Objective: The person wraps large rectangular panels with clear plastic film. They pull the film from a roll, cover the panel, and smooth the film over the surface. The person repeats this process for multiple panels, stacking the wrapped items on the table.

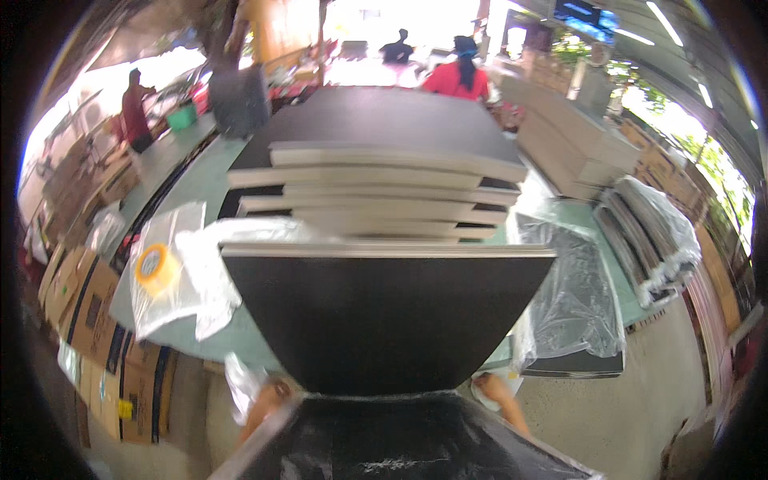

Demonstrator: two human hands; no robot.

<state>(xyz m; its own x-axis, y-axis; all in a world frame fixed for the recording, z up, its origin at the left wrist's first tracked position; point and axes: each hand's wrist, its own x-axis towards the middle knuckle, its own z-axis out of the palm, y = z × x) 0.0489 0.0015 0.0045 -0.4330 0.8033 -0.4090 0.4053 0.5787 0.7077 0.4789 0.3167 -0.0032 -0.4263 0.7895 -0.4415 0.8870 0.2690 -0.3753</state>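
At the near edge of the green table (254, 340), black boards (388, 320) stand up, their bottom by shiny plastic (384, 440). The left hand (272, 398) and right hand (496, 388) are wide apart, one near each low corner. It looks blurry, so I cannot tell if they are gripping. Yellow tape (164, 280) lies off to the left.

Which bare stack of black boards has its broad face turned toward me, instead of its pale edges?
The front stack, between the left hand and right hand, pale edges along its top. The pile behind lies flat, pale edges facing the camera.
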